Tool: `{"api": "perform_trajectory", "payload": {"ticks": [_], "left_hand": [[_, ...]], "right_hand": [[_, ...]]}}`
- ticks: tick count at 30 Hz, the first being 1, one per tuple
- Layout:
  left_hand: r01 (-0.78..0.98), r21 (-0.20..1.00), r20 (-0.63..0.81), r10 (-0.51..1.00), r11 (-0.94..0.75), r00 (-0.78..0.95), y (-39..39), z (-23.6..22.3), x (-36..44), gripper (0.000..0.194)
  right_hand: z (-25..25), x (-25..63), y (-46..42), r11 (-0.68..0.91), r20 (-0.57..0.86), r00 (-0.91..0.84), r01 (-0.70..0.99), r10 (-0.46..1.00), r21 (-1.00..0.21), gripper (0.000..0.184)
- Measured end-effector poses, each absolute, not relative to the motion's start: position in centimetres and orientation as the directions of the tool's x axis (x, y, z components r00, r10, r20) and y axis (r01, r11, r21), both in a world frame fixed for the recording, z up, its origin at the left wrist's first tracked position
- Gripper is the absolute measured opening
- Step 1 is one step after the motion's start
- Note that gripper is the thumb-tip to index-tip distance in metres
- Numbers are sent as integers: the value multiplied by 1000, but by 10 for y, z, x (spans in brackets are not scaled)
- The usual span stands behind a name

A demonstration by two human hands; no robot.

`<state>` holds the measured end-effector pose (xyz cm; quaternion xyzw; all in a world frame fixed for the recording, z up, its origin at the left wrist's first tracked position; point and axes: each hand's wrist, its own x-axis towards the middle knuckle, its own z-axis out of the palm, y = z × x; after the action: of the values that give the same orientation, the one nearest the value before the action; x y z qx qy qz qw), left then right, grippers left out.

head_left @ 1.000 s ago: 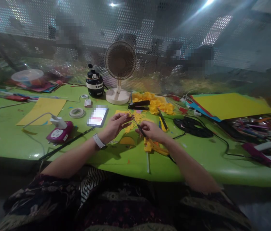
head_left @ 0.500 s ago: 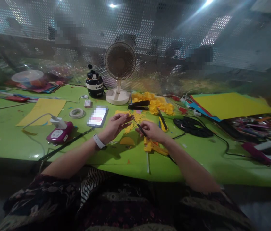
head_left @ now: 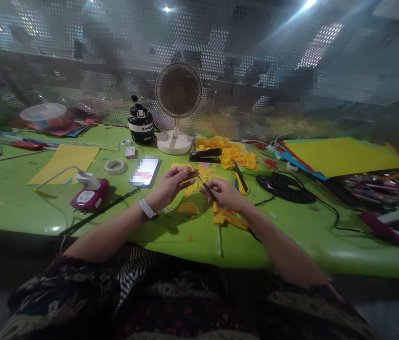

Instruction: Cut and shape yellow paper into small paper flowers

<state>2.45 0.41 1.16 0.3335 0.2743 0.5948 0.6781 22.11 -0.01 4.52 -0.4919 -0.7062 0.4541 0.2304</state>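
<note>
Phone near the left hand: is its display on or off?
On: the phone lies face up on the green table, glowing white.

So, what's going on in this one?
A person works over a green table. The right hand holds a thin, dark-handled tool, its far end close to the left hand; whether that holds anything is too small to tell. Yellow scraps and a glue gun lie beneath.
</note>
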Motion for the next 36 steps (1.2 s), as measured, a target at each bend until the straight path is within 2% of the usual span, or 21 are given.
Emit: {"api": "perform_trajectory", "payload": {"ticks": [10,17,36], "left_hand": [[-592,805,41,992,36,117,7,9,20,23],[-530,846,44,982,61,183,5,12,20,31],[-514,857,57,987,29,150,7,11,18,30]], "right_hand": [[45,222,0,104,-122,-402,497,907,-862,57],[46,222,0,103,-101,-404,453,909,-885,59],[46,223,0,91,-130,-388,502,913,-860,59]]}}
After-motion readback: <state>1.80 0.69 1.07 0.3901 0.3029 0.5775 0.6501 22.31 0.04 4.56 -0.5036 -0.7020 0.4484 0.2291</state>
